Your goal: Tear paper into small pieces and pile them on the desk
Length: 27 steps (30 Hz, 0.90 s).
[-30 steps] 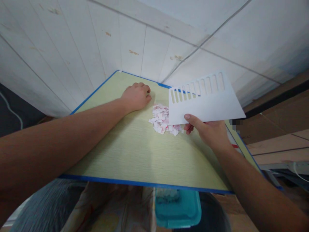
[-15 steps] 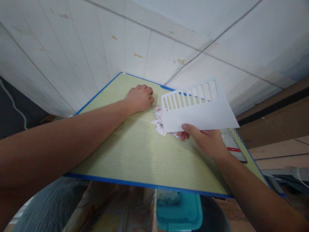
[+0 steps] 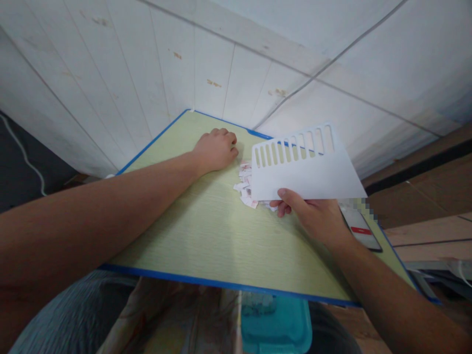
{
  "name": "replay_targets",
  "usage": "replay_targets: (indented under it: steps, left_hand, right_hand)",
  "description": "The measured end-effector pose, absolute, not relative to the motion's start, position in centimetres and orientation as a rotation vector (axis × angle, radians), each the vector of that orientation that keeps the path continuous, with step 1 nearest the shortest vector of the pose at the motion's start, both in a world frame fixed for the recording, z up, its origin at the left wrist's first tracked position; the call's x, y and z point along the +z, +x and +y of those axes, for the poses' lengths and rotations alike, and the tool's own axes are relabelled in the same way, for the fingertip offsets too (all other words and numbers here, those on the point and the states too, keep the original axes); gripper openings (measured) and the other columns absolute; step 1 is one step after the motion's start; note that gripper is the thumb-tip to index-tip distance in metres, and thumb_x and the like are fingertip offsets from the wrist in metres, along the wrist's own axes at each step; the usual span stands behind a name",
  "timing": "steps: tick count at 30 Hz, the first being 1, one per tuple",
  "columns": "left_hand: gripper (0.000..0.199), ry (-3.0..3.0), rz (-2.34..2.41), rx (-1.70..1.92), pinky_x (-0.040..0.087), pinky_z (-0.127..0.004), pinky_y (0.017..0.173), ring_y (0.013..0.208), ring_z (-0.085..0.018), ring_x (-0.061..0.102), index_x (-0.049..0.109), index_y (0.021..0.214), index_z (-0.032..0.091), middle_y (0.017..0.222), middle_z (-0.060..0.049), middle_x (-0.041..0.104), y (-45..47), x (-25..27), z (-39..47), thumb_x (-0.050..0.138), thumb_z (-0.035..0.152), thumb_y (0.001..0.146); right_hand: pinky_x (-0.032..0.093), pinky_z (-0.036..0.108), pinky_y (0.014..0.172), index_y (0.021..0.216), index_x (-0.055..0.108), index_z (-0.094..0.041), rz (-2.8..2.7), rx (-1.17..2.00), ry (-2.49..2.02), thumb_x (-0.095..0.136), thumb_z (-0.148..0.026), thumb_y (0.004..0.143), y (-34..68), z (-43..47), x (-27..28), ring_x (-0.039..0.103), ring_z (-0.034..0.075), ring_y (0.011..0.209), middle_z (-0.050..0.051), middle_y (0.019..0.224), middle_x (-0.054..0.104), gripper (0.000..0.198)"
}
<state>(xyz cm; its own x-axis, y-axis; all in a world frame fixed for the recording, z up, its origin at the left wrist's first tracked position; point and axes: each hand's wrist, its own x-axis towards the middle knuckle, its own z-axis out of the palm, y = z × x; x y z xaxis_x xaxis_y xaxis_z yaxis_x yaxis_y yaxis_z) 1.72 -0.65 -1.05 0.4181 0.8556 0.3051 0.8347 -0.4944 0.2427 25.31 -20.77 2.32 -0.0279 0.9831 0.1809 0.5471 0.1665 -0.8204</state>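
Observation:
In my right hand (image 3: 313,216) is a white slotted sheet (image 3: 306,174), pinched at its lower edge with the thumb on top. A row of rounded slots, widening toward the right, runs along its upper edge. The sheet is tilted above the table and partly covers a small heap of torn, printed paper scraps (image 3: 247,184). Left of the scraps, my left hand (image 3: 217,148) rests on the table with its fingers curled in; whatever is inside them, if anything, is hidden.
The pale green table (image 3: 206,226) has a blue edge and stands against a white panelled wall (image 3: 210,64). A phone-like device (image 3: 363,231) lies by my right forearm. Below the front edge is a turquoise plastic container (image 3: 276,329). A grey cable (image 3: 342,54) runs along the wall.
The whole view has shifted slightly, so table and hands appear a little farther right. Both hands keep their poses, and the slotted sheet stays in my right hand.

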Motion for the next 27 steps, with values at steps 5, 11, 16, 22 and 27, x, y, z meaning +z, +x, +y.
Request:
replay_targets:
  steps: [5,11,16,22,27]
  left_hand:
    - [0.046,2.583,1.584,0.581,0.056,-0.052,0.128,0.149,-0.036,0.067,0.082,0.147,0.022,0.158,-0.016,0.076,1.86,-0.70,-0.99,0.055,0.034,0.112]
    - [0.047,2.618,1.592,0.548,0.056,-0.054,0.127,0.150,-0.037,0.067,0.081,0.148,0.019,0.159,-0.018,0.076,1.97,-0.59,-1.16,0.053,0.032,0.113]
    - [0.048,2.618,1.594,0.561,0.056,-0.055,0.127,0.149,-0.038,0.067,0.081,0.148,0.019,0.159,-0.018,0.076,1.97,-0.73,-1.04,0.053,0.033,0.112]
    - [0.046,2.613,1.590,0.571,0.056,-0.054,0.125,0.147,-0.038,0.067,0.082,0.146,0.019,0.157,-0.018,0.076,1.94,-0.79,-1.06,0.053,0.033,0.113]
    - [0.044,2.612,1.600,0.553,0.056,-0.054,0.125,0.148,-0.038,0.066,0.081,0.147,0.023,0.157,-0.017,0.076,2.01,-0.75,-1.07,0.054,0.037,0.114]
  right_hand:
    - [0.069,0.046,0.096,0.061,0.074,-0.027,-1.678,0.666,-1.498,0.076,-0.040,0.103,25.11,-20.86,2.26,0.082,0.029,0.076,0.008,0.071,0.083,0.045]
    - [0.070,0.043,0.092,0.058,0.071,-0.028,-1.690,0.589,-1.495,0.076,-0.045,0.103,25.18,-20.75,2.28,0.081,0.027,0.071,0.007,0.068,0.081,0.049]
    - [0.070,0.041,0.092,0.057,0.069,-0.028,-1.684,0.596,-1.491,0.076,-0.043,0.102,25.27,-20.63,2.23,0.081,0.025,0.068,0.005,0.066,0.080,0.048]
    - [0.069,0.041,0.087,0.060,0.074,-0.027,-1.697,0.647,-1.475,0.078,-0.043,0.105,25.29,-20.80,2.22,0.081,0.025,0.069,0.006,0.069,0.081,0.047]
    - [0.067,0.039,0.073,0.066,0.077,-0.026,-1.786,0.804,-1.395,0.082,-0.049,0.108,25.28,-21.24,2.12,0.078,0.024,0.066,0.007,0.071,0.083,0.048]
